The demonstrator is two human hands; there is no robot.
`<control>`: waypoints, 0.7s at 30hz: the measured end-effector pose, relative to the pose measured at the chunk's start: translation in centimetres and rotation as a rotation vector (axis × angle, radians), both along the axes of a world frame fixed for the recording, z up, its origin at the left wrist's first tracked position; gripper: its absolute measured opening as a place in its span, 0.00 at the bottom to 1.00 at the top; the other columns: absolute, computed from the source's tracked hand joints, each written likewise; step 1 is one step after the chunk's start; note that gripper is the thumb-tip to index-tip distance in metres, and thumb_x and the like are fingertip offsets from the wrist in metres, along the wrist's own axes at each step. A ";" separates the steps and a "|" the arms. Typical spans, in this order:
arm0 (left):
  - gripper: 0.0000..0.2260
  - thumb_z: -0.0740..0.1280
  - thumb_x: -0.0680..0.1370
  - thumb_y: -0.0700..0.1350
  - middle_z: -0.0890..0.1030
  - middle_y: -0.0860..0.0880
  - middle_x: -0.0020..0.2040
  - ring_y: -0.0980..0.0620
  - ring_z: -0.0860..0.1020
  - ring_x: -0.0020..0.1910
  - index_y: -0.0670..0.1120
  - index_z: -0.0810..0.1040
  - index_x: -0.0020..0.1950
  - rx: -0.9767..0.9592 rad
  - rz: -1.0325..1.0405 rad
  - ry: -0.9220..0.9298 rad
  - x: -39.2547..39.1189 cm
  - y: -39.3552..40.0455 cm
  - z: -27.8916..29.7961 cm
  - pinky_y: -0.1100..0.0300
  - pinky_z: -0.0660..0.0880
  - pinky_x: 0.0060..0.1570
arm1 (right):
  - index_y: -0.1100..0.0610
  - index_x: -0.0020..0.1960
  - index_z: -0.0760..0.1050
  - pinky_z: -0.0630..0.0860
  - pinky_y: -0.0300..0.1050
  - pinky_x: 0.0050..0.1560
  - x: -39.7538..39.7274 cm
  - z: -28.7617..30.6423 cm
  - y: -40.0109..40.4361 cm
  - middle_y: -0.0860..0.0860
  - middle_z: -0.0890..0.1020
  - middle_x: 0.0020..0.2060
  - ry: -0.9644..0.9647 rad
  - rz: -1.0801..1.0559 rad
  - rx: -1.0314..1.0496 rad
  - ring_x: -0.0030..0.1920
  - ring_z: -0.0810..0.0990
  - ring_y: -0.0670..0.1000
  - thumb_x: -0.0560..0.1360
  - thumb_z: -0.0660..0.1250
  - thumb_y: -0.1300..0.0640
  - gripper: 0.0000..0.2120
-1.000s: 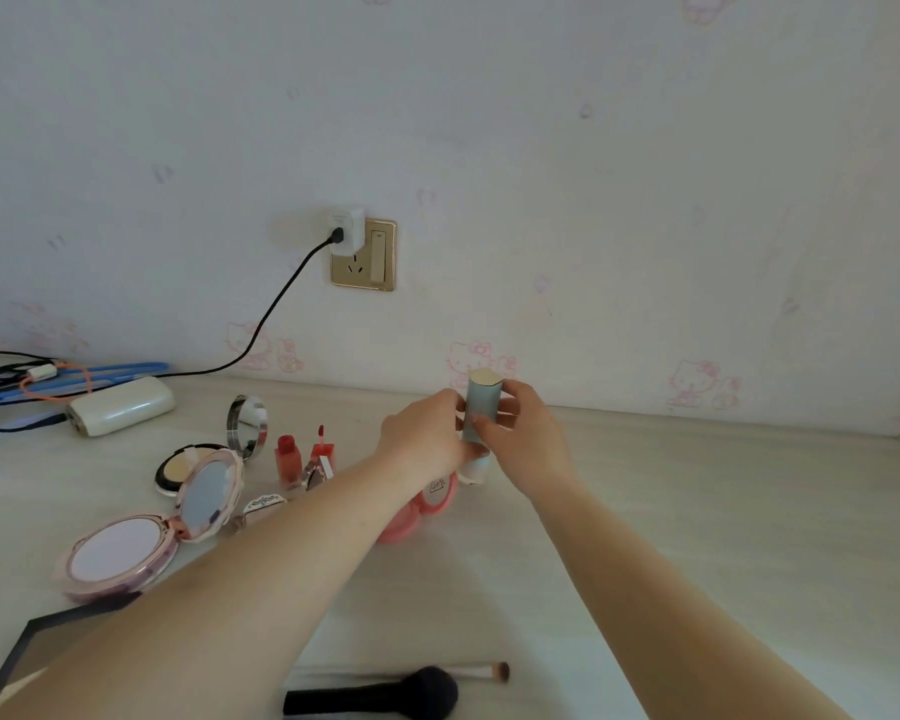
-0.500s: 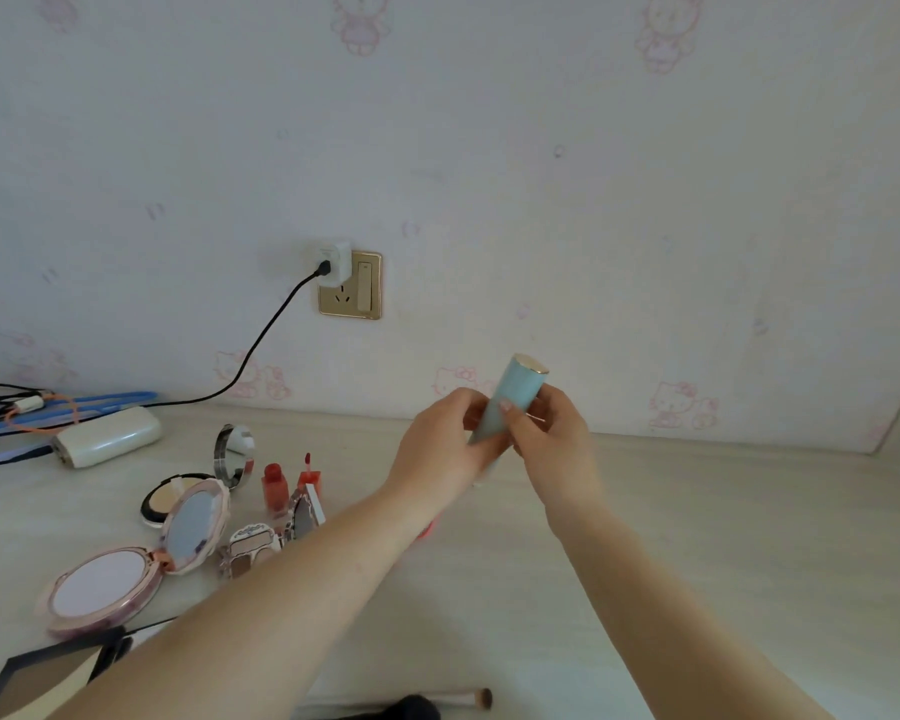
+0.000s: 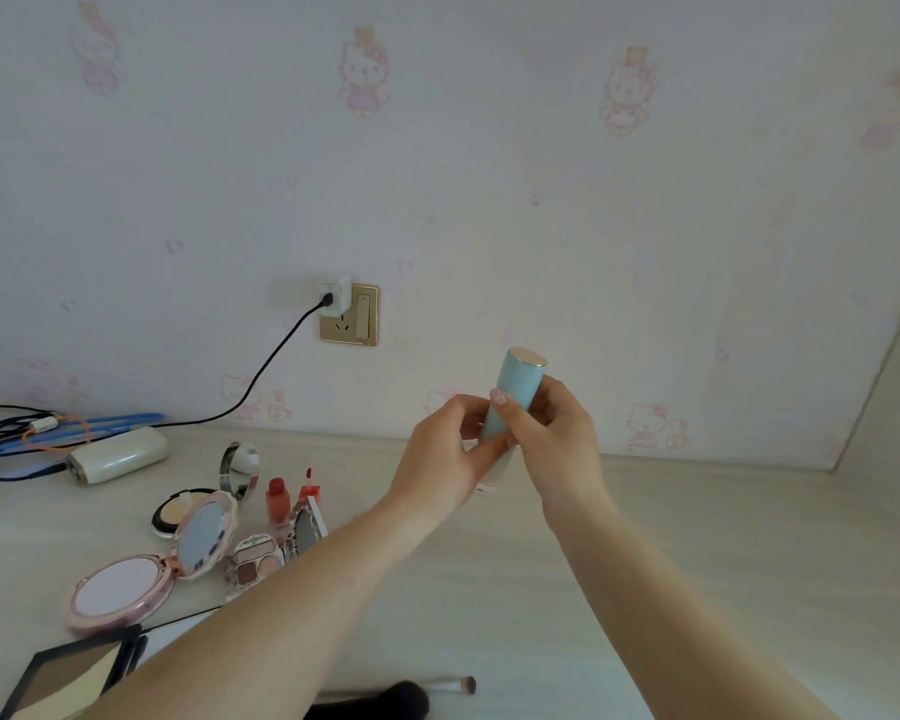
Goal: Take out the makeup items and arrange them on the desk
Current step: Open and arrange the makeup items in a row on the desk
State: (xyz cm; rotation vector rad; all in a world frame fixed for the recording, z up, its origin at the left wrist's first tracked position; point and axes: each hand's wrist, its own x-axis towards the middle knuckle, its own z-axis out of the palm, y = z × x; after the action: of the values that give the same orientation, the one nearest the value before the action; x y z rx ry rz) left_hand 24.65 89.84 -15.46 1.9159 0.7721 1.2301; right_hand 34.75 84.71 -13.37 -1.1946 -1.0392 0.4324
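A pale blue tube with a gold cap end [image 3: 515, 392] is held tilted above the desk, gold end up. My right hand [image 3: 554, 439] grips its upper part, and my left hand [image 3: 448, 454] pinches its white lower part. On the desk [image 3: 723, 589] to the left lie an open pink compact [image 3: 126, 595], an open powder compact [image 3: 183, 511], a small eyeshadow palette [image 3: 255, 561], two red lip bottles [image 3: 277, 501] and a dark flat palette [image 3: 68, 672]. Two brushes [image 3: 411, 693] lie at the bottom edge.
A white power bank [image 3: 118, 454] and blue and black cables [image 3: 37, 433] lie at the back left. A charger is plugged into the gold wall socket [image 3: 349, 314]. The wallpapered wall closes off the desk's rear, and a side wall rises at the far right.
Both hands have lifted the blue tube off the desk and tilted it to the right. The camera has tipped upward, showing more wall.
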 end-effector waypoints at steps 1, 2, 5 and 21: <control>0.07 0.71 0.73 0.48 0.83 0.54 0.49 0.56 0.80 0.51 0.52 0.77 0.49 -0.003 -0.015 0.012 -0.1 0.0 0.1 0.56 0.77 0.53 | 0.50 0.45 0.77 0.76 0.36 0.42 0.0 0.6 -0.3 0.48 0.81 0.41 0.014 0.008 0.026 0.45 0.80 0.46 0.74 0.69 0.55 0.02; 0.07 0.72 0.73 0.48 0.83 0.55 0.48 0.56 0.80 0.51 0.54 0.76 0.48 -0.007 -0.034 0.026 -0.2 0.1 -0.1 0.58 0.77 0.52 | 0.51 0.46 0.77 0.74 0.32 0.39 0.3 1.2 -0.4 0.47 0.80 0.39 0.043 0.011 0.060 0.41 0.79 0.43 0.74 0.68 0.55 0.01; 0.08 0.72 0.73 0.46 0.82 0.56 0.47 0.57 0.80 0.50 0.56 0.75 0.46 -0.027 -0.046 -0.007 -0.9 0.0 -0.6 0.67 0.75 0.45 | 0.51 0.46 0.78 0.73 0.32 0.46 1.7 3.5 -0.6 0.46 0.79 0.39 0.065 0.057 0.148 0.41 0.77 0.39 0.74 0.68 0.53 0.02; 0.15 0.72 0.73 0.44 0.79 0.47 0.52 0.47 0.78 0.54 0.41 0.75 0.56 -0.254 0.312 -0.117 -4.7 8.0 -1.0 0.49 0.75 0.58 | 0.53 0.58 0.73 0.77 0.47 0.52 3.3 -1.7 5.9 0.49 0.79 0.52 -0.263 -0.033 -0.354 0.49 0.80 0.53 0.72 0.71 0.55 0.16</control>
State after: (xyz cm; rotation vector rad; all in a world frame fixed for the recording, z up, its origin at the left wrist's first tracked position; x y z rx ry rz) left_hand 19.99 97.80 -16.44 1.5440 1.1376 1.3422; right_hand 38.01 90.61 -15.06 -1.6148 -1.1971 0.4535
